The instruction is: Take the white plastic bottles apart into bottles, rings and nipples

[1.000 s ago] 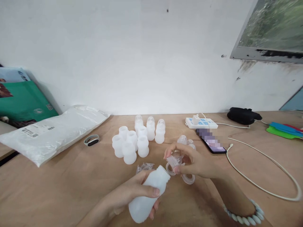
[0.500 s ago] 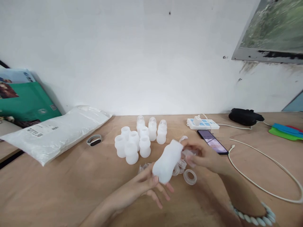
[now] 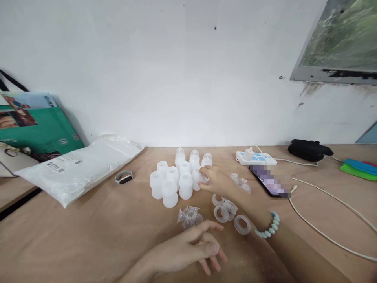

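Observation:
Several frosted white bottles with pinched waists [image 3: 170, 193] stand together near the middle of the table. Behind them are 3 bottles with clear domed tops [image 3: 194, 158]. At the right edge of the group, my right hand [image 3: 216, 181] closes its thumb and fingers on a white bottle [image 3: 196, 179]; something clear shows between them, partly hidden. Lower down, my left hand [image 3: 191, 247] is held over the table with its fingers apart and nothing in them. Just above it lies a heap of clear plastic discs [image 3: 191, 215]. Clear rings [image 3: 242, 225] lie beneath and beside my right forearm.
Clear caps [image 3: 245, 188] lie beyond my right forearm. A phone [image 3: 268, 181], a white power strip [image 3: 257, 158] and a looping cable [image 3: 318, 229] are on the right, with a black case [image 3: 309, 150] behind. Leftward are a fitness band [image 3: 124, 177] and a white plastic parcel [image 3: 85, 167].
The white bottle has left my left hand and now stands beside the others. My right hand has moved left and away to it. My left hand is lower, with nothing in it.

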### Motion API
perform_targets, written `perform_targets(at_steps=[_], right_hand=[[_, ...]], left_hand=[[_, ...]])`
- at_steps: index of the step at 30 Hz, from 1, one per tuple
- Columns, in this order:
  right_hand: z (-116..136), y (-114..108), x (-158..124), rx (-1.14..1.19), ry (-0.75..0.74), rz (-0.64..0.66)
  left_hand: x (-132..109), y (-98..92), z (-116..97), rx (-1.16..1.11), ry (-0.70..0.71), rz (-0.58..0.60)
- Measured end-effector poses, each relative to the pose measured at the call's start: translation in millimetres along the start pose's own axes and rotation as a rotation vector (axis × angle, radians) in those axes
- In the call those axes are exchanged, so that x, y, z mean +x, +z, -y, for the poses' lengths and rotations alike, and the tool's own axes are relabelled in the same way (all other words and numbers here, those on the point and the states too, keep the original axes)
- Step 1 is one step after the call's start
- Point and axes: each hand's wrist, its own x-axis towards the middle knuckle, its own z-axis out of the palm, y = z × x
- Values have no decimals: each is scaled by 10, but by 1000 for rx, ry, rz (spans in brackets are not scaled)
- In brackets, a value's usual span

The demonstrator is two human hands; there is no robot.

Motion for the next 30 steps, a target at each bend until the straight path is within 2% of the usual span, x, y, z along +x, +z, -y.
perform_targets(at_steps=[2,5,9,11,14,19,23,30], right_hand=[[-4,4,31,9,11,-18],[-34,-44,-76,42,32,-69],[-23,-66,-413,340,24,-195],[8,-15,-584,490,5,-182],[52,122,-752,603,-98,-192],[83,290,-786,608,-389,-461],[121,301,-776,581,-461,-533],[163,297,-822,607,-469,-444]], left_hand=[[-1,4,-26,9,17,-30],[0,13,-68,20,56,-85],[28,6,-71,-21,130,-185],[57,-6,-43,-80,169,-241],[108,-26,3,-172,221,-337],[143,-18,-21,-324,222,-531],[125,24,-85,-322,219,-492],[112,23,-89,-302,202,-484]])
